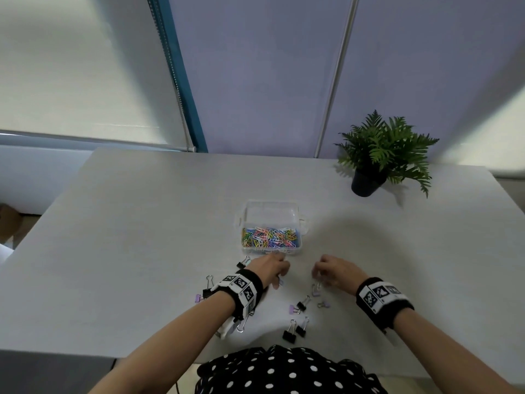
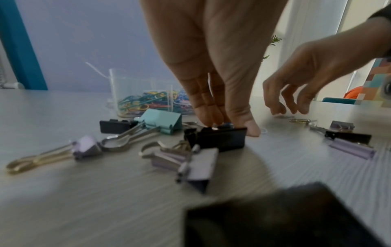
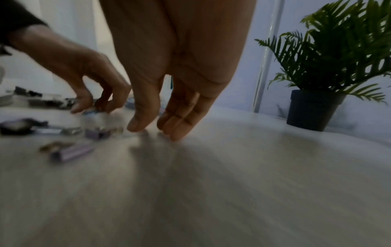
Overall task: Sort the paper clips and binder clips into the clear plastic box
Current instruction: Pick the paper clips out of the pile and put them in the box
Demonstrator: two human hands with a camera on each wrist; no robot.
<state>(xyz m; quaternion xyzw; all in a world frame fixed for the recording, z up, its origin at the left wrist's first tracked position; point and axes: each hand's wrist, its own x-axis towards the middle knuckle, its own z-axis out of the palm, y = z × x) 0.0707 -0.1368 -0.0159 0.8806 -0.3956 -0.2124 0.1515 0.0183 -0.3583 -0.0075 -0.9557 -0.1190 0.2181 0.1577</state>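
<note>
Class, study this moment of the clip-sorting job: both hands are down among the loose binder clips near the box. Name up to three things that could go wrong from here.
1. The box shows its near section full of paper clips; binder clips dropped there would likely mix the sorts.
2. The left hand reaches into a crowded cluster around a black clip; neighbours may get knocked or dragged along.
3. The right hand works at something too small and blurred to identify, so a fumble seems possible.

Dim, backlit by window; wrist views motion-blurred, head view w/ edge distortion.
</note>
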